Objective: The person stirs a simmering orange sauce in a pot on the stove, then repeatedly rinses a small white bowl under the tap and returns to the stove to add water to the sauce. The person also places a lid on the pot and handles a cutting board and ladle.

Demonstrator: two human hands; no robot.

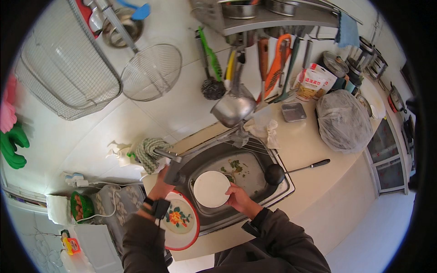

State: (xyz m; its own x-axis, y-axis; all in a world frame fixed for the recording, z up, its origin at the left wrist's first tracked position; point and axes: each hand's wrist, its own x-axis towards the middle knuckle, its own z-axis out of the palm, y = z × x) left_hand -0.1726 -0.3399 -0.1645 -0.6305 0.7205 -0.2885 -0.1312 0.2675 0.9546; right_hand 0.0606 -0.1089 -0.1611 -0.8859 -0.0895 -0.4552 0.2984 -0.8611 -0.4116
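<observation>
My right hand (241,200) grips the edge of a small white plate (211,189) over the stainless steel sink (249,160). Beside the grey faucet (173,172) is my left hand (162,186), partly hidden by it; whether its fingers hold the faucet I cannot tell. Green vegetable scraps (235,166) lie on the sink's bottom. Under my left wrist sits an enamel basin (194,225) with a red rim and a flower pattern, at the sink's left edge.
A black ladle (275,174) lies across the sink's right rim. Above hang a steel ladle (234,107) and a round wire strainer (152,73). A striped cloth (150,153) drapes near the faucet. A plastic-covered bundle (343,121) and a small metal container (293,112) stand on the counter.
</observation>
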